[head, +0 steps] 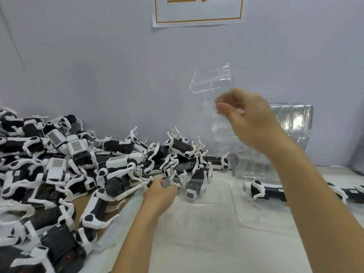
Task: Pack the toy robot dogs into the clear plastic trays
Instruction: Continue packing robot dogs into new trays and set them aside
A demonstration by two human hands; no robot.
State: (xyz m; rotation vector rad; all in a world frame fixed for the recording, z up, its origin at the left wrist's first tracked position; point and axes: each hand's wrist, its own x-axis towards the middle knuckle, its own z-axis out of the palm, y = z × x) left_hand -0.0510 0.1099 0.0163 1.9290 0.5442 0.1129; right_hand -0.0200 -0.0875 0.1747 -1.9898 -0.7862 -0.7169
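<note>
Trays are thin and springy: right hand (243, 117) pinches one clear tray (213, 91) at its edge, centre frame. Left hand (160, 191), seemingly gripping a toy dog's (194, 183) leg, reaches the pile (59, 164) at left; rigid bodies give safer grips.

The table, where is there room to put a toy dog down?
The near edge of the table, between the two forearms, is bare. The clear tray by the left hand looks free too, except one dog at its far edge. The left side is crowded with the dog pile; stacked trays fill the far right.
</note>
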